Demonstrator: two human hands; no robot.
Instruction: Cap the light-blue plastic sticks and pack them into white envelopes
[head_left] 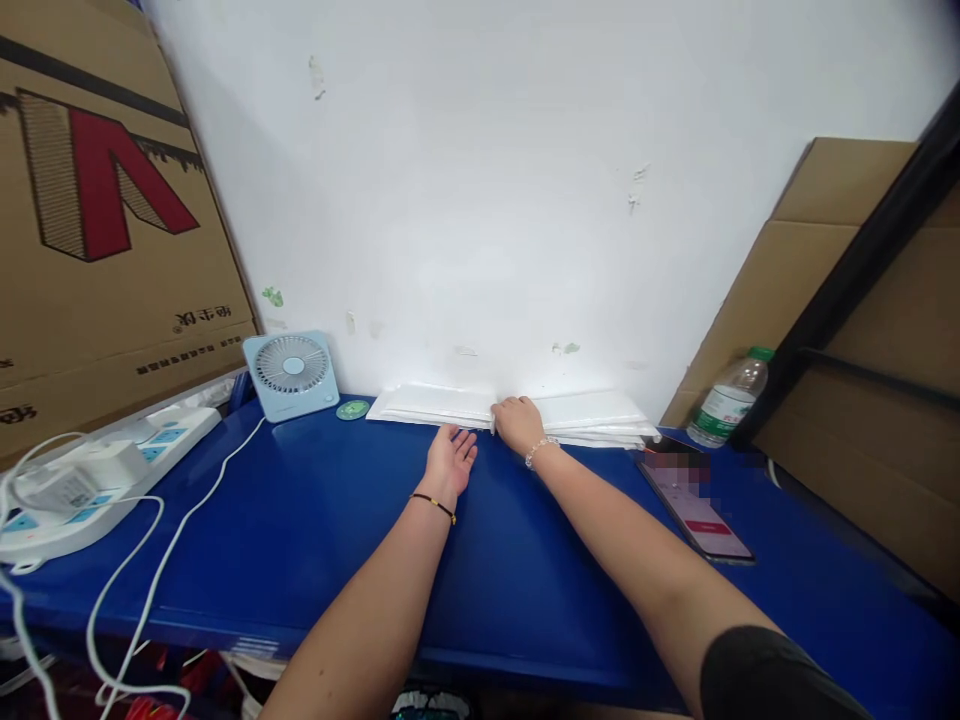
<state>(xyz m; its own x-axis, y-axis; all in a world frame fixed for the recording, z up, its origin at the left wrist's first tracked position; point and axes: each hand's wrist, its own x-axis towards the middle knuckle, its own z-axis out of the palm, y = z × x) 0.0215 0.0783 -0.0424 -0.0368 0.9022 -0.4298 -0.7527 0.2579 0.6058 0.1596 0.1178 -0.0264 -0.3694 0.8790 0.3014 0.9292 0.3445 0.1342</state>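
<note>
Two low stacks of flat white packets lie side by side against the wall, a left stack [431,403] and a right stack [592,412]. My right hand [519,425], with a beaded bracelet, is at the gap between them. Its fingers are curled down on the inner edge of a white packet; the fingertips are partly hidden. Just in front of the left stack, my left hand [450,462] is turned palm up. Its fingers are loosely bent and apart, with nothing in them.
On the blue table [315,520], a light blue fan [294,378] and a green round disc [352,410] are to the left. A power strip [112,475] with white cables is farther left. At right are a phone [694,510] and a bottle [729,400]. Cardboard [97,300] flanks both sides.
</note>
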